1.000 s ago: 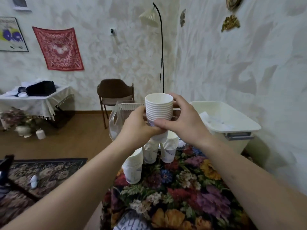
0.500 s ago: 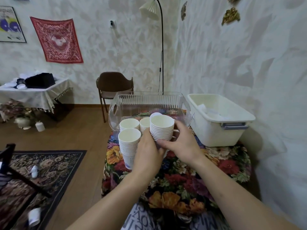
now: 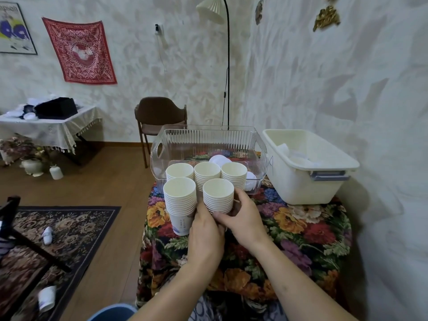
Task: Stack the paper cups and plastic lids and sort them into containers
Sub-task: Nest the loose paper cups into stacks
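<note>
My fingers [image 3: 223,215] curl around the front stack of paper cups [image 3: 218,195], left hand [image 3: 205,230] and right hand [image 3: 244,218] gripping its lower part. A second stack [image 3: 180,202] touches its left side; three more stacks [image 3: 206,173] stand just behind. Behind those sits the clear ribbed bin [image 3: 209,140] holding plastic lids [image 3: 220,159].
</note>
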